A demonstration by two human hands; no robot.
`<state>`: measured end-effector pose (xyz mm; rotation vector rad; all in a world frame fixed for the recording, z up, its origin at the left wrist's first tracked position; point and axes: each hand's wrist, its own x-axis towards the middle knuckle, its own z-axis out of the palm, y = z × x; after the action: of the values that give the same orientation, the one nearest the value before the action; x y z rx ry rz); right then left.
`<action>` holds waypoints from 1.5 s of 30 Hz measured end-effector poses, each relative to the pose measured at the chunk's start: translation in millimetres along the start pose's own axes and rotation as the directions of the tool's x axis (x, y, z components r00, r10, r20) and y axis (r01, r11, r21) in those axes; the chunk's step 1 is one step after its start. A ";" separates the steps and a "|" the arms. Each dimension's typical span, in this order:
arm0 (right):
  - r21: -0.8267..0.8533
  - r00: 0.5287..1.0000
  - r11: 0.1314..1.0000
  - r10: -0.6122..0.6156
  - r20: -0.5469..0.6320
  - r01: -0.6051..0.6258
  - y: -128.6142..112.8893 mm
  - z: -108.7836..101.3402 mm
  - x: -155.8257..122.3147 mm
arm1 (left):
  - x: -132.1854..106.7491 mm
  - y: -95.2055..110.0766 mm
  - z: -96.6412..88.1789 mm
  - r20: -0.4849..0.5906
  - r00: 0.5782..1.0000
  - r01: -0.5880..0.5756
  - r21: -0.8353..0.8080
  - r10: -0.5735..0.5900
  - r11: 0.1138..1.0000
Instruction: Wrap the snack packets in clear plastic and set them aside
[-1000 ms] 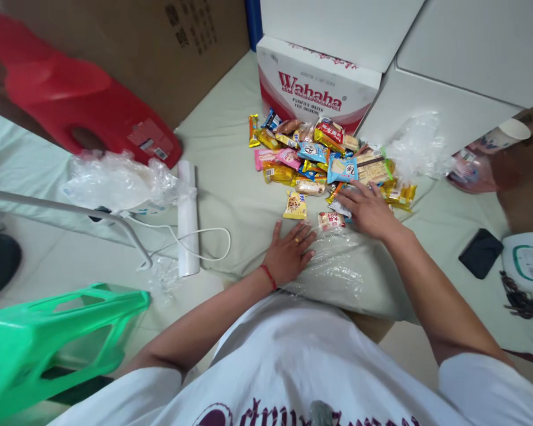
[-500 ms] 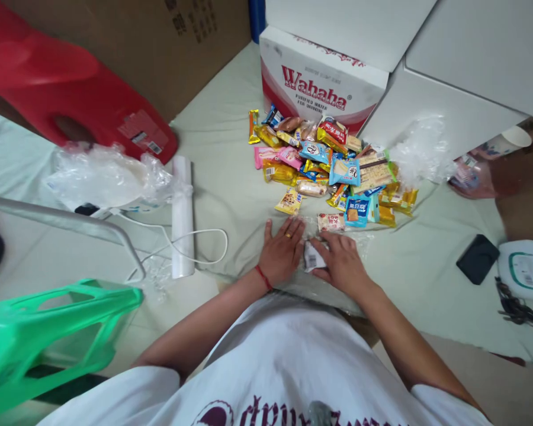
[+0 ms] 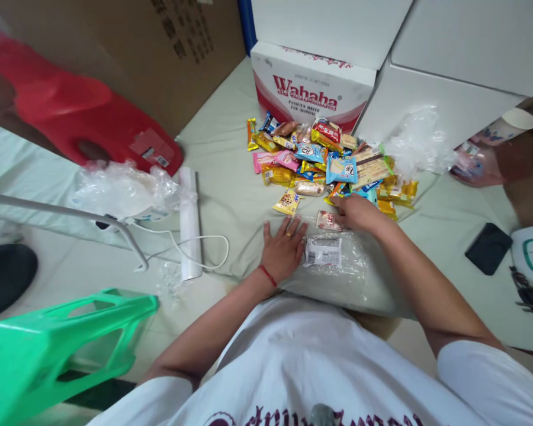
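Note:
My left hand (image 3: pixel 283 249) lies flat, fingers spread, on a clear plastic bag (image 3: pixel 359 275). Beside its fingertips a small white packet with a barcode (image 3: pixel 323 251) rests label side up on the plastic. My right hand (image 3: pixel 359 212) is at the near edge of a heap of wrapped snacks (image 3: pixel 311 152). Its thumb and forefinger stand apart, the thumb at the right end of a red-and-white snack packet (image 3: pixel 326 220). The palm covers the packets beneath it. A yellow snack packet (image 3: pixel 286 202) lies just beyond my left hand.
A Wahaha water carton (image 3: pixel 311 89) stands behind the snacks. On the left are a red jug (image 3: pixel 93 112), a white roll (image 3: pixel 189 225), a white cable (image 3: pixel 222 251) and a green stool (image 3: pixel 39 337). Crumpled plastic (image 3: pixel 417 142) and a black phone-like object (image 3: pixel 488 248) lie right.
My right hand has let go of the white barcode packet and moved forward and right to the snacks. The left hand stays on the plastic. The view has shifted slightly.

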<state>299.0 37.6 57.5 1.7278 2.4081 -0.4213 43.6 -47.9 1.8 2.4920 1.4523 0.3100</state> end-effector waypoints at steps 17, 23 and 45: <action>0.687 0.949 0.701 0.044 -0.311 0.192 -22.3 -7.8 -93.4 | 2.2 -3.6 0.2 -0.010 1.000 0.030 -0.033 -0.030 0.999; 0.395 0.932 0.900 -0.032 -0.362 0.184 -53.4 42.2 -86.9 | 3.0 -10.1 -1.8 0.012 0.999 0.051 -0.094 -0.050 0.994; 0.277 0.894 0.874 -0.304 -0.329 0.399 -41.6 99.8 -191.6 | -80.8 -55.3 -24.6 0.021 0.836 -0.529 -0.239 0.549 0.814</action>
<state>318.0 -178.7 22.2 1.5370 3.0290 -0.7227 -48.3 -89.6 3.0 2.6334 0.5981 0.4270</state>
